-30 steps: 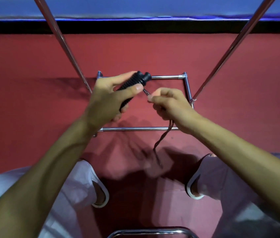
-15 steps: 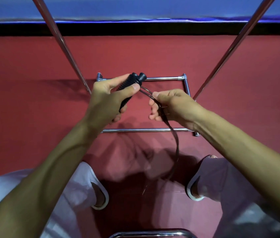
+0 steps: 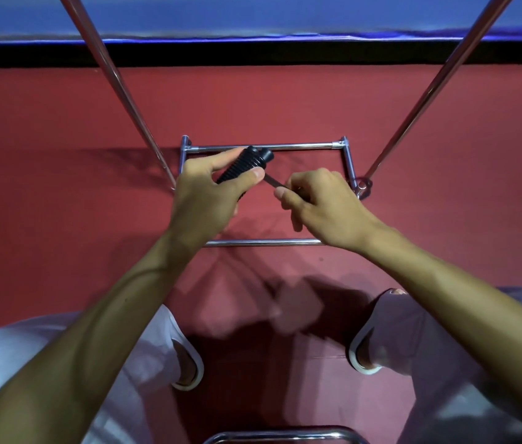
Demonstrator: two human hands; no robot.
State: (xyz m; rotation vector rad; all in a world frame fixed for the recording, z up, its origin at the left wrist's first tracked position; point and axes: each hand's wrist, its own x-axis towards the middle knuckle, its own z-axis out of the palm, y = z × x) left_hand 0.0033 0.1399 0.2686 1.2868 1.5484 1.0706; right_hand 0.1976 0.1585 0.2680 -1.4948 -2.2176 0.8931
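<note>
A curved chrome bar (image 3: 282, 434) was cut off by the lower edge, between knees in white trousers. Above the red floor (image 3: 61, 187), the left hand (image 3: 203, 200) gripped a black ribbed handle (image 3: 243, 165), its lower end hidden in the palm. A thin dark cord (image 3: 272, 181) ran from the handle into the pinching right hand (image 3: 320, 206), which hid the rest. Beyond lay a chrome frame (image 3: 262, 242) partly covered by both wrists.
</note>
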